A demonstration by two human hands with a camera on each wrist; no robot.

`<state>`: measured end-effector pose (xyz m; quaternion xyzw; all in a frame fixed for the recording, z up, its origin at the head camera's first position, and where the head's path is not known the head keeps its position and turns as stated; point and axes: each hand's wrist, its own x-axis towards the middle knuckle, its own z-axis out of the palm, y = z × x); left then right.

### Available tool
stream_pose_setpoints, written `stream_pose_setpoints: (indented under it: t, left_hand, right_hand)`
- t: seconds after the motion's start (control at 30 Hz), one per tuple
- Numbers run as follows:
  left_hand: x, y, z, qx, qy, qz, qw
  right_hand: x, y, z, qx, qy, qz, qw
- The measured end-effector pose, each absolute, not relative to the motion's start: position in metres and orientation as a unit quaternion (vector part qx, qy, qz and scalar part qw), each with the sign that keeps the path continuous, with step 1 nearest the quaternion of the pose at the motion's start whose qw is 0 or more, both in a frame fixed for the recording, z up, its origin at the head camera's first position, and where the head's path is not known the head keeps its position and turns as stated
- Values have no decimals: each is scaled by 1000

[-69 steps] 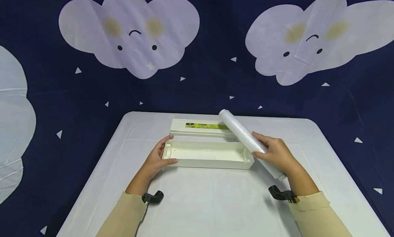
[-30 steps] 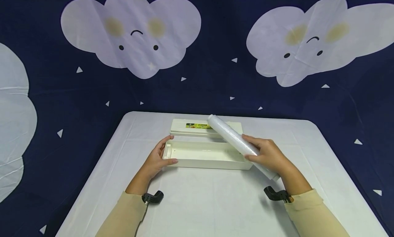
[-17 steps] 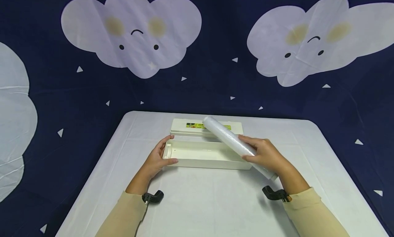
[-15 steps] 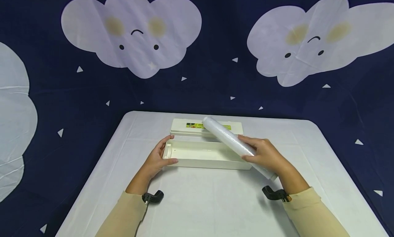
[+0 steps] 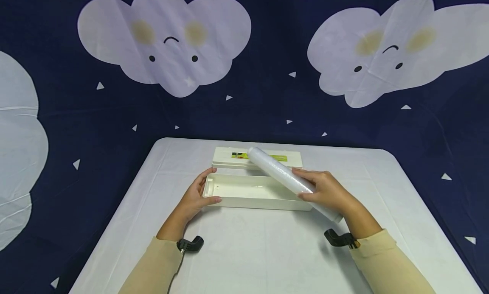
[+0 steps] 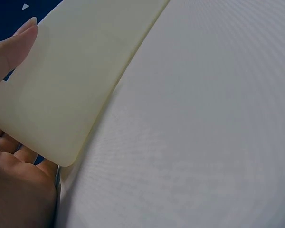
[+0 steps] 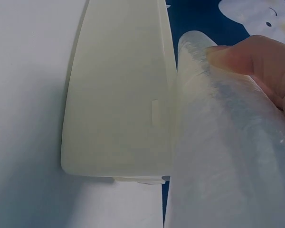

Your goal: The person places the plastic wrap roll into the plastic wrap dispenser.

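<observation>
the right hand grips the translucent white plastic-wrap roll, tilted across the long open cream plastic box, while the left hand clasps the box's left end on the white desk. since a moment ago the roll has slid leftward and lowered, its far end now over the lid behind, so it looks nearly lined up to drop in.

- White tablecloth covers the table.
- Dark blue backdrop behind, printed with white smiling clouds and small triangles, possibly fabric.
</observation>
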<state>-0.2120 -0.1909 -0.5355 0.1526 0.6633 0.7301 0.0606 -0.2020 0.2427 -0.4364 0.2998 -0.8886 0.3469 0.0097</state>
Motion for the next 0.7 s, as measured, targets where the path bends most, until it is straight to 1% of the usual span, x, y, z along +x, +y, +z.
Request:
stream_pose_setpoints:
  t: [0.33, 0.7]
  left_hand:
    - [-213, -191, -538, 163, 662, 730, 57]
    - [-212, -191, -535, 145, 673, 723, 59]
  right_hand:
    - [-202, 235, -434, 314, -891, 328, -1]
    - [-206, 230, -434, 337, -887, 315, 0]
